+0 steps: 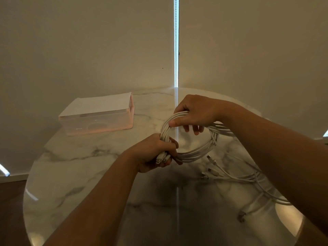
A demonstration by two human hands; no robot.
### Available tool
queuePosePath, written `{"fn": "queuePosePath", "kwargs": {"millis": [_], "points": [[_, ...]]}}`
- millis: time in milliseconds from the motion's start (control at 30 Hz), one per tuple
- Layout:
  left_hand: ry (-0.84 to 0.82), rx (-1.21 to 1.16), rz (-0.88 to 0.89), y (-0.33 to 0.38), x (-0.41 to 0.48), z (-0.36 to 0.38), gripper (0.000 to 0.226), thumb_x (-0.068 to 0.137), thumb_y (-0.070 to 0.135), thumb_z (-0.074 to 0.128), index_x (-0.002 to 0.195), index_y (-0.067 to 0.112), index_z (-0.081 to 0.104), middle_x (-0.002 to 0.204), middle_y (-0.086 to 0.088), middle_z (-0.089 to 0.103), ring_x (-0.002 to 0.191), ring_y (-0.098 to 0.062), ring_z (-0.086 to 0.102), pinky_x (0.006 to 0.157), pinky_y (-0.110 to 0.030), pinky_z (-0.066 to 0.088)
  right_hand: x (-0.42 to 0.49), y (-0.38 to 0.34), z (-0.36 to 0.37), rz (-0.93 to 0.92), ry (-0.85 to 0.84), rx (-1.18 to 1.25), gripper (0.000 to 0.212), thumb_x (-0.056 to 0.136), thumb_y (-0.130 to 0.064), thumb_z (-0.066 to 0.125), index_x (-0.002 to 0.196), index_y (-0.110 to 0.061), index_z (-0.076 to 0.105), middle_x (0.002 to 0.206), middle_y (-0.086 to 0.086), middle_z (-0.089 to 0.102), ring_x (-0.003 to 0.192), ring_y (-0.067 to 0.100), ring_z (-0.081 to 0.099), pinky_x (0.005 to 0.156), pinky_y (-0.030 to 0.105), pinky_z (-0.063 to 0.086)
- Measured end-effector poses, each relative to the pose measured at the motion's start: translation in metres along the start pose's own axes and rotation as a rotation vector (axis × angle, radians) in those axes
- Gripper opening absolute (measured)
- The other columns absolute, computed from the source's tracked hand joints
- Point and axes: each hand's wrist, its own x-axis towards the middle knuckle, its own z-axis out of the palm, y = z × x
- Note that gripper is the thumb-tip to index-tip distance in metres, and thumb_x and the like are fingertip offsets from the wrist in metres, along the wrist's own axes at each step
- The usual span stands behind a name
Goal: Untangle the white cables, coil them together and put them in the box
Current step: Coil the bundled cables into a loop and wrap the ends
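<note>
A coil of white cables (198,152) hangs above the round marble table (85,167). My left hand (156,153) grips the coil's left side, with several plug ends sticking out below its fingers. At the top of the loop my right hand (193,112) holds the strands, thumb pressed over them. Loose cable tails with connectors (230,176) trail from the coil across the table to the right, partly hidden under my right forearm. The translucent pink box (96,124) stands at the back left of the table, apart from both hands.
Pale roller blinds (88,41) hang close behind the table, with a bright vertical gap and a bead chain (176,50) between them. The table's curved edge runs at left over a dark wooden floor (10,210).
</note>
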Motion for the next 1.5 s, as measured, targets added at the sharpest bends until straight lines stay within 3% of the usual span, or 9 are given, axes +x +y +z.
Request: {"fn": "queuePosePath", "kwargs": {"millis": [167, 267, 333, 567, 900, 1033, 1267, 1400, 1500], "points": [[0.090, 0.006, 0.117, -0.002, 0.004, 0.001, 0.017, 0.082, -0.004, 0.059, 0.070, 0.008, 0.059, 0.083, -0.029, 0.058, 0.048, -0.015, 0.052, 0.045, -0.023, 0.043, -0.005, -0.004, -0.005, -0.029, 0.081, -0.022, 0.039, 0.090, -0.049, 0.062, 0.081, -0.012, 0.072, 0.058, 0.004, 0.057, 0.036, 0.013, 0.050, 0.044, 0.018, 0.042], [0.094, -0.032, 0.208, -0.003, 0.004, 0.002, 0.018, 0.082, -0.012, 0.054, 0.083, 0.006, 0.056, 0.102, -0.025, 0.066, 0.048, -0.014, 0.053, 0.044, -0.024, 0.044, -0.008, -0.001, -0.008, -0.009, 0.044, 0.051, 0.041, 0.091, -0.047, 0.061, 0.080, -0.010, 0.072, 0.056, 0.008, 0.054, 0.036, 0.015, 0.046, 0.042, 0.019, 0.040], [0.066, -0.118, 0.265, -0.003, 0.005, 0.002, 0.026, 0.077, -0.011, 0.054, 0.095, 0.007, 0.055, 0.090, -0.017, 0.067, 0.049, -0.015, 0.051, 0.043, -0.023, 0.043, -0.006, 0.000, -0.007, 0.002, 0.042, 0.085, 0.041, 0.091, -0.047, 0.062, 0.081, -0.009, 0.072, 0.053, 0.010, 0.053, 0.038, 0.016, 0.046, 0.044, 0.019, 0.041], [0.105, -0.519, 0.066, -0.005, 0.010, -0.012, 0.031, 0.077, -0.010, 0.039, 0.068, 0.018, 0.032, 0.070, 0.000, 0.046, 0.037, -0.007, 0.038, 0.032, -0.014, 0.024, -0.019, 0.011, -0.017, 0.138, -0.009, -0.134, 0.046, 0.079, -0.047, 0.075, 0.103, -0.011, 0.061, 0.079, 0.001, 0.071, 0.066, 0.019, 0.071, 0.066, 0.037, 0.060], [0.116, -0.688, 0.041, 0.001, 0.005, -0.026, 0.018, 0.058, -0.008, 0.049, 0.059, 0.010, 0.048, 0.071, -0.001, 0.043, 0.034, -0.005, 0.038, 0.029, -0.011, 0.026, -0.057, 0.011, -0.021, 0.106, -0.061, -0.005, 0.011, 0.089, -0.015, 0.069, 0.099, -0.010, 0.066, 0.082, 0.004, 0.075, 0.070, 0.017, 0.073, 0.070, 0.037, 0.060], [0.005, -0.749, 0.106, 0.004, 0.001, -0.032, 0.018, 0.052, -0.009, 0.053, 0.058, 0.008, 0.048, 0.070, -0.001, 0.045, 0.033, -0.005, 0.037, 0.028, -0.012, 0.028, -0.055, 0.016, -0.024, -0.015, 0.223, -0.133, 0.012, 0.096, -0.017, 0.059, 0.087, -0.016, 0.067, 0.066, -0.012, 0.069, 0.054, 0.008, 0.063, 0.058, 0.017, 0.047], [0.016, -0.721, 0.211, 0.005, 0.001, -0.030, 0.026, 0.064, -0.005, 0.044, 0.067, 0.017, 0.030, 0.069, 0.001, 0.048, 0.034, -0.004, 0.036, 0.029, -0.013, 0.026, -0.036, 0.047, 0.045, 0.151, 0.680, -0.810, 0.027, 0.094, -0.022, 0.059, 0.117, -0.010, 0.061, 0.110, 0.016, 0.055, 0.096, 0.035, 0.048, 0.072, 0.042, 0.041], [0.008, -0.727, 0.263, 0.006, -0.002, -0.033, 0.025, 0.066, -0.005, 0.044, 0.067, 0.017, 0.031, 0.068, 0.001, 0.050, 0.034, -0.004, 0.037, 0.029, -0.014, 0.028, -0.037, 0.035, 0.058, 0.180, 0.769, -0.670, 0.026, 0.086, 0.002, 0.063, 0.111, -0.005, 0.058, 0.098, 0.013, 0.046, 0.080, 0.023, 0.035, 0.063, 0.033, 0.033], [-0.050, -0.764, 0.312, 0.006, -0.003, -0.033, 0.030, 0.062, -0.007, 0.050, 0.068, 0.017, 0.032, 0.068, 0.001, 0.052, 0.034, -0.004, 0.039, 0.029, -0.014, 0.031, -0.030, 0.027, 0.061, 0.133, 0.741, -0.475, 0.012, 0.093, -0.008, 0.057, 0.105, -0.009, 0.055, 0.097, 0.006, 0.046, 0.083, 0.020, 0.036, 0.071, 0.033, 0.035]]}}
